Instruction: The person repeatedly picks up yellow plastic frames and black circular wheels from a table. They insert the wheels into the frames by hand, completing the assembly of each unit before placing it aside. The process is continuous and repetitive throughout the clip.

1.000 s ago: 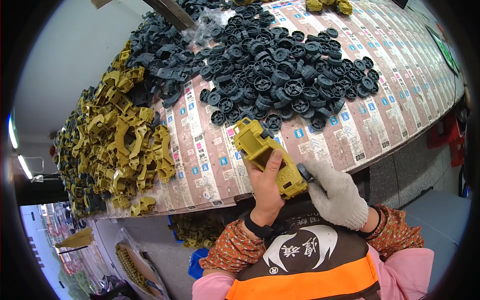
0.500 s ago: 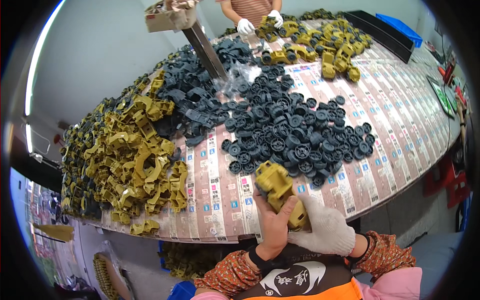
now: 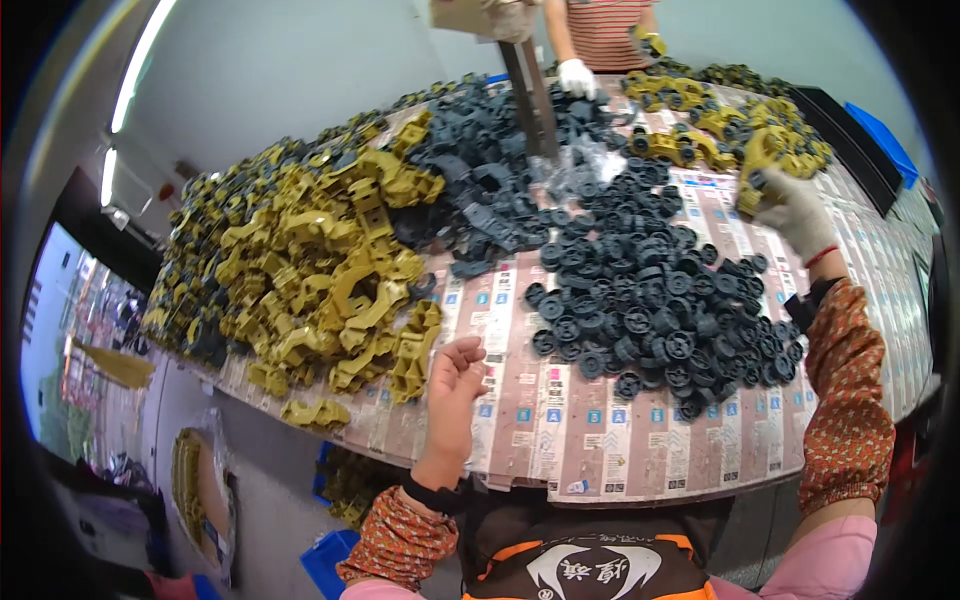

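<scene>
My left hand (image 3: 455, 390) is bare and hovers above the near table edge beside the yellow body pile. Its fingers are loosely bent with nothing in them. Stretched far to the right, my right hand (image 3: 798, 215) wears a white glove and grips a yellow toy truck (image 3: 750, 195) with dark wheels, at the near side of the finished-looking trucks (image 3: 795, 150). The glove hides part of that truck. Yellow plastic truck bodies (image 3: 300, 270) are heaped at the left. Dark grey toy wheels (image 3: 670, 310) lie piled in front of me, with dark chassis parts (image 3: 490, 205) behind them.
A post (image 3: 530, 100) rises from the patterned table (image 3: 600, 460). Clear plastic bags (image 3: 585, 165) lie at its foot. Across the table a co-worker's gloved hand (image 3: 577, 78) is at the dark parts. A black tray (image 3: 845, 145) and blue bin (image 3: 885, 145) stand far right.
The yellow toy truck went from both hands near my body to the far right in my right hand. My left hand let go and moved left. The view shifted.
</scene>
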{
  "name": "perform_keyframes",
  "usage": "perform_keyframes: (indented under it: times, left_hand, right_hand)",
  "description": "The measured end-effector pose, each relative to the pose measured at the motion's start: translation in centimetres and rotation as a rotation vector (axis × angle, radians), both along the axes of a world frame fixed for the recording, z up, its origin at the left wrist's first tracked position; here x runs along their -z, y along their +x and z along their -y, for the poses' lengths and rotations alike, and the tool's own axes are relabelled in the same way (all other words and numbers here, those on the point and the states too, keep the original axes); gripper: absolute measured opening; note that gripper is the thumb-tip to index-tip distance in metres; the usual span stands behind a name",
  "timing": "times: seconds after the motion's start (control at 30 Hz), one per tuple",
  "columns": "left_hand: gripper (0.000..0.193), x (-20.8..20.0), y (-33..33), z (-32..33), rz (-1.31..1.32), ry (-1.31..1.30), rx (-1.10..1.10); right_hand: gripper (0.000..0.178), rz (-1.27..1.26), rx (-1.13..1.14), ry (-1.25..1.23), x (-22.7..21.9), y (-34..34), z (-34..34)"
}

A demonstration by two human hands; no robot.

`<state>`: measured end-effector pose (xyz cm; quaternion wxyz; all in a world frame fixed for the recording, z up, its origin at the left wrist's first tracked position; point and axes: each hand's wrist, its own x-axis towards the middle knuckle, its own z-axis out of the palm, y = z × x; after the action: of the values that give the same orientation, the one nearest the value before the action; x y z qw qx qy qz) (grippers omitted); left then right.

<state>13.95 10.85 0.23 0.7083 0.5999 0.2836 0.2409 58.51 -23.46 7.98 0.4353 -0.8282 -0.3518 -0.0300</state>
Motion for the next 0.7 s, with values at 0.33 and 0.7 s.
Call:
perform_keyframes:
  times: [0.33, 0.7]
  left_hand:
    - [0.021, 0.1, -1.8, -12.6, -0.198, 0.638, -0.168]
    - [0.028, 1.8, 3.1, -13.5, -0.872, 1.645, 0.16]
  right_hand:
    - [0.051, -0.441, 0.175, 0.214, -0.5, -10.6, -5.7]
    - [0.03, -0.38, 0.077, 0.005, 1.3, -19.2, 1.7]
